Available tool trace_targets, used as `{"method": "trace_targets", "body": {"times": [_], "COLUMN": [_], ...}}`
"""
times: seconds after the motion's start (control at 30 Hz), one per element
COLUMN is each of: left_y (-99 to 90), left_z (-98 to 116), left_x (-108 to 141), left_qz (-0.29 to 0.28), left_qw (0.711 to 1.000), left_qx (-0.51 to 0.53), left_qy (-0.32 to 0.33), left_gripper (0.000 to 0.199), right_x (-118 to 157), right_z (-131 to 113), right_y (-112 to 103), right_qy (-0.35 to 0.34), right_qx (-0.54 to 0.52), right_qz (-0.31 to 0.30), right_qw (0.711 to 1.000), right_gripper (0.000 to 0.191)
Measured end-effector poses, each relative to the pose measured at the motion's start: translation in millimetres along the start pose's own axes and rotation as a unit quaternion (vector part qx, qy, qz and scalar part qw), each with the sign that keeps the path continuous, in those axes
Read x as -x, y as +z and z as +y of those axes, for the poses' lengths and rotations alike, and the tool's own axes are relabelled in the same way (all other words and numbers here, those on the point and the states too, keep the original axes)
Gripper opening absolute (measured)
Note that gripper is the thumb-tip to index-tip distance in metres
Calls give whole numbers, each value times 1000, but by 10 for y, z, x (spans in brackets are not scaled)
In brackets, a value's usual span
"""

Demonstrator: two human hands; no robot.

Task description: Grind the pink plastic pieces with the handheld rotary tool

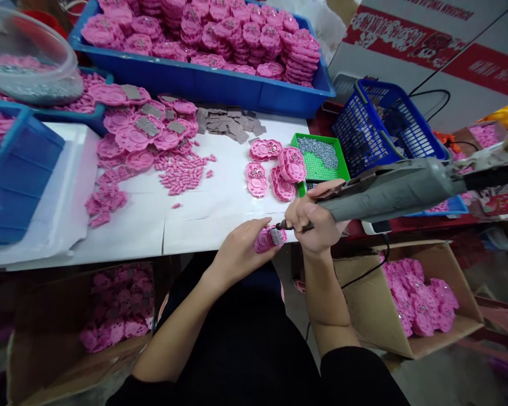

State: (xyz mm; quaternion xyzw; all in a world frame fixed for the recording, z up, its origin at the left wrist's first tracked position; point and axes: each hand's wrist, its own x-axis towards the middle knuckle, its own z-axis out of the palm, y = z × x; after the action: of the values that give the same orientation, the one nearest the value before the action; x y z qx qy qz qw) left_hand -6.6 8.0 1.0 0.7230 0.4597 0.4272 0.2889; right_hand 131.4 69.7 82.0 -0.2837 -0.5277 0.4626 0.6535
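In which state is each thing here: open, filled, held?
Pink piece: held in left hand
Gray plate: on pink piece
Gray tool: held in right hand
Big blue bin: open, heaped
Green tray: open, partly filled
Basket: open, upright
Right carton: open, partly filled
Left carton: open

a piece (262, 241) lies in my left hand (238, 248), a screwdriver (381, 190) in my right hand (316, 225), by the table edge (190, 246). a long bin (220, 87) stands behind, a basket (358, 135) right of it; cartons (362, 304) sit below on both sides.
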Motion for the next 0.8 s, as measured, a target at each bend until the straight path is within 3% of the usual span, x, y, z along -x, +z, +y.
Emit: {"method": "trace_targets", "body": {"times": [0.43, 0.8], "left_y": [-39, -27], "left_z": [-34, -38], "left_x": [2, 12], "left_qz": [-10, -4], "left_qw": [1000, 1000], "left_qx": [-2, 0], "left_qy": [25, 21], "left_gripper": [54, 53], "right_x": [-1, -38], "right_z": [-31, -85], "right_y": [22, 14], "right_qy": [31, 10], "right_qx": [-2, -19], "right_qz": [-3, 1], "right_qw": [999, 1000], "right_gripper": [20, 20]}}
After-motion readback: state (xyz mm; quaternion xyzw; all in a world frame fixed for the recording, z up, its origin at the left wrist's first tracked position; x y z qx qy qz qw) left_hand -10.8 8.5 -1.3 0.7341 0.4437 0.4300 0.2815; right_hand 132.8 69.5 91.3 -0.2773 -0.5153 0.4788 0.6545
